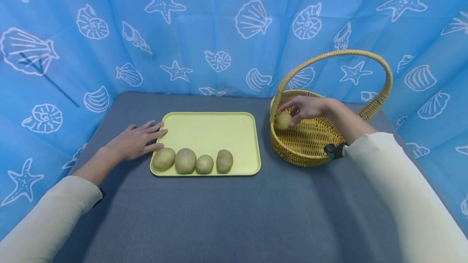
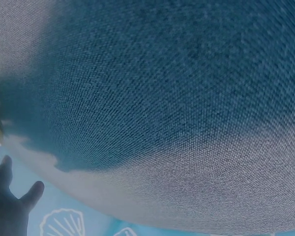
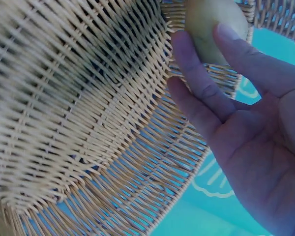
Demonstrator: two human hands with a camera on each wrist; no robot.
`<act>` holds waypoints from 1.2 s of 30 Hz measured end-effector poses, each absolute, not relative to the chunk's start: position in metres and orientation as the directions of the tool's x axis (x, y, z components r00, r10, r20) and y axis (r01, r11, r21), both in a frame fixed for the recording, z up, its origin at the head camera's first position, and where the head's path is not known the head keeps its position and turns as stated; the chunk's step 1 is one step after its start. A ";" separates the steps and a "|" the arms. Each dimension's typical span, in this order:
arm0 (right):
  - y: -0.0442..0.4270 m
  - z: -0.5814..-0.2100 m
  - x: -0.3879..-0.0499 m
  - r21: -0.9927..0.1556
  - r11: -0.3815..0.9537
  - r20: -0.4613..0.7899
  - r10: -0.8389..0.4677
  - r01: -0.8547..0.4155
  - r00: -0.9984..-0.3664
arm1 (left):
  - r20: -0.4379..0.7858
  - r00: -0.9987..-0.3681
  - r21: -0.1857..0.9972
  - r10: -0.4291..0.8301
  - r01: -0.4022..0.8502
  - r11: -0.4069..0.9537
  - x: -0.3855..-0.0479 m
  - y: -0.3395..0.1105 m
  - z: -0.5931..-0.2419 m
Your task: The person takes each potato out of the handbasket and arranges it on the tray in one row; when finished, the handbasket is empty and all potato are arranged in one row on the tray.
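In the head view my right hand (image 1: 306,108) is inside the wicker basket (image 1: 297,158), by its left wall. A potato (image 1: 283,121) is pinched between its thumb and fingers; the right wrist view shows the thumb lying along this potato (image 3: 214,29). My left hand (image 1: 137,140) spreads its fingers over the left edge of a yellow tray (image 1: 204,131) and holds nothing. Along the tray's near side lie several potatoes in a row: a potato (image 1: 164,159) at the left end, just below the left fingers, and a knobbly potato (image 1: 224,161) at the right end.
The basket's tall arched handle (image 1: 340,53) rises over my right forearm. A grey cloth (image 1: 219,214) covers the table. Behind it hangs a blue curtain (image 1: 204,31) printed with shells and starfish.
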State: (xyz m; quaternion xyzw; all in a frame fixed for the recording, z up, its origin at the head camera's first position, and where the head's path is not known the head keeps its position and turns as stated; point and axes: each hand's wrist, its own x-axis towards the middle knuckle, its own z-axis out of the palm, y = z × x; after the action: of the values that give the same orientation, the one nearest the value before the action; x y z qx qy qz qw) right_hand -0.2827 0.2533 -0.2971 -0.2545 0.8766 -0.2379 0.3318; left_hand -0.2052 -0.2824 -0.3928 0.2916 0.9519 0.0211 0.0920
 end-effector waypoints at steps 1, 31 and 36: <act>0.254 -0.295 -0.281 -0.582 0.748 -0.446 -0.622 -0.318 -0.644 | -0.162 -0.813 0.094 0.559 0.551 0.829 -0.205 -0.283 -0.394; 0.214 -0.273 -0.204 -0.764 0.440 -0.203 -0.858 -0.472 -0.473 | -0.181 -0.817 0.083 0.548 0.542 0.836 -0.204 -0.283 -0.391; 0.194 -0.290 -0.201 -0.787 0.391 -0.186 -0.888 -0.477 -0.421 | -0.177 -0.815 0.075 0.552 0.548 0.833 -0.203 -0.281 -0.390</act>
State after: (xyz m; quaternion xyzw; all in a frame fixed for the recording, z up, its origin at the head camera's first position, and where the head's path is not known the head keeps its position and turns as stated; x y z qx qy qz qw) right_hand -0.2008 0.1940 -0.2900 -0.4405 0.7746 -0.3323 0.3091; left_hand -0.2032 -0.2813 -0.3896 0.2885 0.9526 0.0103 0.0962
